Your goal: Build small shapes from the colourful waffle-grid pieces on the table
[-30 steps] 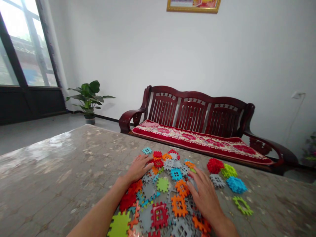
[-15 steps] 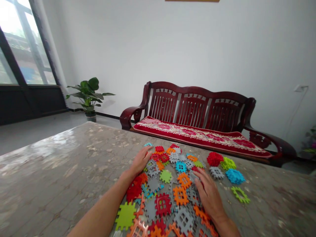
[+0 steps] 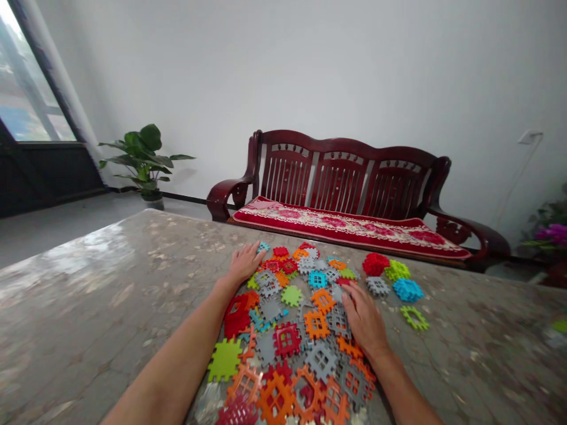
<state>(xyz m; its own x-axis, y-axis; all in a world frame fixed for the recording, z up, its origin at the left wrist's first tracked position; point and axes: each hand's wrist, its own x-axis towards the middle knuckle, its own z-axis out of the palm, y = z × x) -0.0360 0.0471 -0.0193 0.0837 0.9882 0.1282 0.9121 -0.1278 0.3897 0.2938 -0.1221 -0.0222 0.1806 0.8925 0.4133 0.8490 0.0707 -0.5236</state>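
A spread of toothed plastic tiles in red, orange, grey, green and blue lies on the patterned table (image 3: pixel 146 295). My left hand (image 3: pixel 245 261), fingers apart, rests at the far left edge of the spread, its fingertips near a small blue tile (image 3: pixel 263 246). On the right side, my right hand (image 3: pixel 364 316) lies palm down with spread fingers over grey tiles, close to a red tile (image 3: pixel 345 282). Between the hands are a blue window tile (image 3: pixel 318 279), a light green tile (image 3: pixel 292 296) and an orange window tile (image 3: pixel 316 324).
Right of the spread sit a red pile (image 3: pixel 375 264), a green pile (image 3: pixel 397 270), grey tiles (image 3: pixel 378 286), a blue pile (image 3: pixel 408 290) and a green ring-shaped tile (image 3: pixel 414 317). Beyond the table stand a wooden bench (image 3: pixel 339 177) and a potted plant (image 3: pixel 146 159).
My left hand has shifted outward to the left of the tiles, its fingers more spread. My right hand stays at the right side of the spread. The camera view has tilted down a little.
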